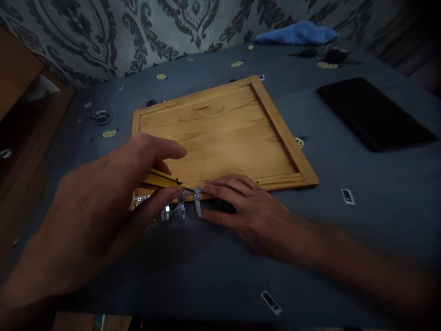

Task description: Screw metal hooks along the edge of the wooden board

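Blue cloth [220, 280] is topped, approx. mid, by wood panel [217, 133]. In L hand [103, 202], driver [160, 179] is pinched btwn thumb & fingers; in R hand [253, 207], hinge [198, 209] is pinched at panel's near edge.

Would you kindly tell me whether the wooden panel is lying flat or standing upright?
Lying flat: the wooden panel has its framed, recessed face turned up, with the blue-gray cloth visible around it.

Slim yellow-and-black tool [159, 179] partly hidden in L-hand grip [98, 211]; brown wooden cabinet [15, 69] cut off by L edge of frame; dark shiny obj. [336, 55], upper R, too blurry to ID.
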